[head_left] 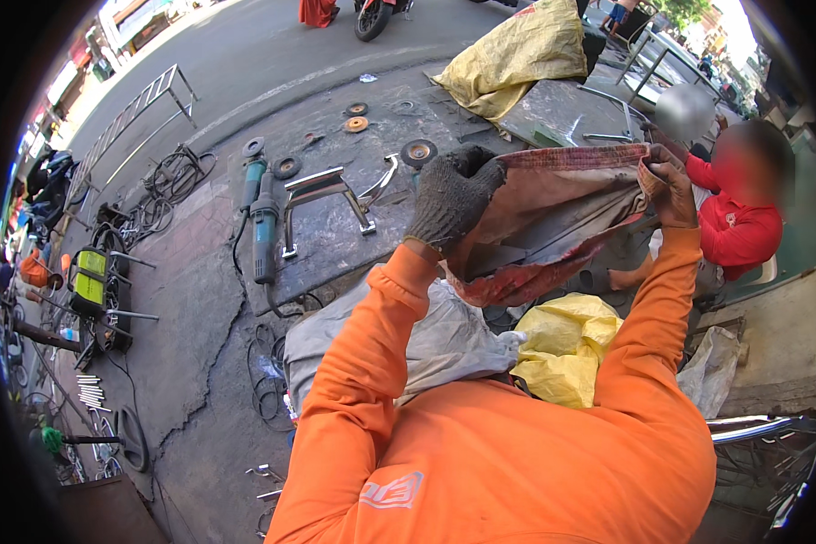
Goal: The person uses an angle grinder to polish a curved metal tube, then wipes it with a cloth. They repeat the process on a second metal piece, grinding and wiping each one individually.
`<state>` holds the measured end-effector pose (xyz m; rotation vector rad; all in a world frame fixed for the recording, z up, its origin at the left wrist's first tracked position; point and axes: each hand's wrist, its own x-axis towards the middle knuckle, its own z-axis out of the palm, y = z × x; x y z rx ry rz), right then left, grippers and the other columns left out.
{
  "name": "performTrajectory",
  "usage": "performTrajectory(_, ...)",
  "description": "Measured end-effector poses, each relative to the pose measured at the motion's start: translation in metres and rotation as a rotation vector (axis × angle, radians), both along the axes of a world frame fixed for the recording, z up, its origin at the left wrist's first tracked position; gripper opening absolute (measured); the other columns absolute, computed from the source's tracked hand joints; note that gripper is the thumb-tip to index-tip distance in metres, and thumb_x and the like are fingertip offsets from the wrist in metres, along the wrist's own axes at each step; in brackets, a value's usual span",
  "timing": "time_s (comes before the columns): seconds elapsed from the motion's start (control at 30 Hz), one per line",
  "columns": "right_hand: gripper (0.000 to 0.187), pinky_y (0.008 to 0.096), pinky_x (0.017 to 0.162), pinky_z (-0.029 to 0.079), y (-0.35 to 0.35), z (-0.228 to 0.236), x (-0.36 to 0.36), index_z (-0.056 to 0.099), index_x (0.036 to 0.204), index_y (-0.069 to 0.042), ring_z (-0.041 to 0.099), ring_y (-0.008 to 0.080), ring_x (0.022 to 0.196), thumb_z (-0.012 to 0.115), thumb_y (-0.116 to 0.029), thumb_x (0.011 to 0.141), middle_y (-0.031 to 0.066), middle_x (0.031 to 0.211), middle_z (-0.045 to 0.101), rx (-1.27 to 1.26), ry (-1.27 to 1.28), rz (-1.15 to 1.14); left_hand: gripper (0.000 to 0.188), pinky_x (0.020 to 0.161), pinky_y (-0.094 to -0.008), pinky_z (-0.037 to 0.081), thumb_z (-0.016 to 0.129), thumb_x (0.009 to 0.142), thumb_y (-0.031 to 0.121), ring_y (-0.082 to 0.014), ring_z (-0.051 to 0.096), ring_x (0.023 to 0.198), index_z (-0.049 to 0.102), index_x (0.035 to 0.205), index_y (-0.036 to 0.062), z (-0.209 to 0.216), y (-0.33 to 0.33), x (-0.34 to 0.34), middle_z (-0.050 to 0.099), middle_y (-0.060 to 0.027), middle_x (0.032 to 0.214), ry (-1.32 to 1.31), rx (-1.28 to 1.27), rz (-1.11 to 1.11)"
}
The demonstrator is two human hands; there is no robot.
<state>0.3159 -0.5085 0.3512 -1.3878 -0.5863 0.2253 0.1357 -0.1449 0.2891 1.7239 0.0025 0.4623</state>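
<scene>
My left hand point(453, 201), in a dark grey knitted glove, grips one top corner of a worn red-and-grey cloth point(553, 204). The bare right hand point(671, 189) pinches the opposite corner with its fingers closed. Between them the cloth hangs open like a bag or garment, with a stitched band along its far edge and a frayed red near edge. Beneath it, a grey-white cloth point(444, 335) lies over my lap area, and a crumpled yellow sack point(567, 344) is beside that.
Two angle grinders point(264, 231), a bent metal frame point(331, 204) and several discs point(418, 152) lie on a dark board. A person in red point(739, 218) sits at right. Cables and a yellow-green machine point(89, 281) stand left; a yellow sack point(521, 59) lies beyond.
</scene>
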Motion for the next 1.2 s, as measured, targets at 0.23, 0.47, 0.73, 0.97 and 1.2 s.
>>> performTrajectory(0.23,0.029,0.0307,0.077,0.048,0.082,-0.156,-0.078,0.068,0.093,0.002,0.063,0.0178,0.08,0.054,-0.021,0.1,0.0109,0.093,0.07,-0.265,-0.09,0.145,0.025,0.079,-0.04,0.057,0.07,0.096,0.023,-0.0291,0.075,0.083,0.075,0.107,0.0009,-0.01,-0.057,-0.017,0.077,-0.0167,0.095,-0.08,0.038,0.026)
performTrajectory(0.47,0.038,0.0376,0.106,0.05,0.165,-0.248,-0.146,0.057,0.132,-0.002,0.065,0.0224,0.115,0.064,-0.027,0.104,0.0146,0.132,0.064,0.105,0.275,0.32,0.034,0.087,-0.0372,0.057,0.074,0.092,0.021,-0.0276,0.074,0.094,0.073,0.118,-0.0006,-0.056,-0.036,-0.095,0.076,-0.0185,0.101,0.117,0.289,-0.665)
performTrajectory(0.73,0.046,0.0386,0.098,0.055,0.156,-0.211,-0.09,0.054,0.14,-0.003,0.066,0.0236,0.113,0.063,-0.029,0.102,0.0152,0.13,0.065,-0.053,-0.233,0.185,0.066,0.102,-0.0478,0.053,0.084,0.072,0.032,-0.0408,0.068,0.119,0.068,0.132,0.012,-0.061,0.197,0.012,0.071,-0.0229,0.125,0.535,1.092,0.263)
performTrajectory(0.97,0.041,0.0412,0.088,0.056,0.153,-0.214,-0.062,0.057,0.132,-0.002,0.067,0.0274,0.101,0.058,-0.032,0.104,0.0161,0.118,0.068,0.18,-0.117,0.243,0.063,0.089,-0.0489,0.059,0.094,0.054,0.032,-0.0376,0.074,0.103,0.08,0.111,0.0086,-0.098,0.279,0.079,0.077,-0.0195,0.111,1.139,1.191,-0.133)
performTrajectory(1.2,0.032,0.0457,0.09,0.053,0.212,-0.219,-0.08,0.063,0.12,-0.003,0.065,0.0352,0.101,0.065,-0.025,0.096,0.0158,0.108,0.068,-0.26,-0.246,0.112,0.044,0.075,-0.0444,0.058,0.083,0.061,0.031,-0.0352,0.075,0.083,0.08,0.096,0.0039,-0.072,0.267,0.021,0.077,-0.0193,0.091,0.916,1.091,0.007)
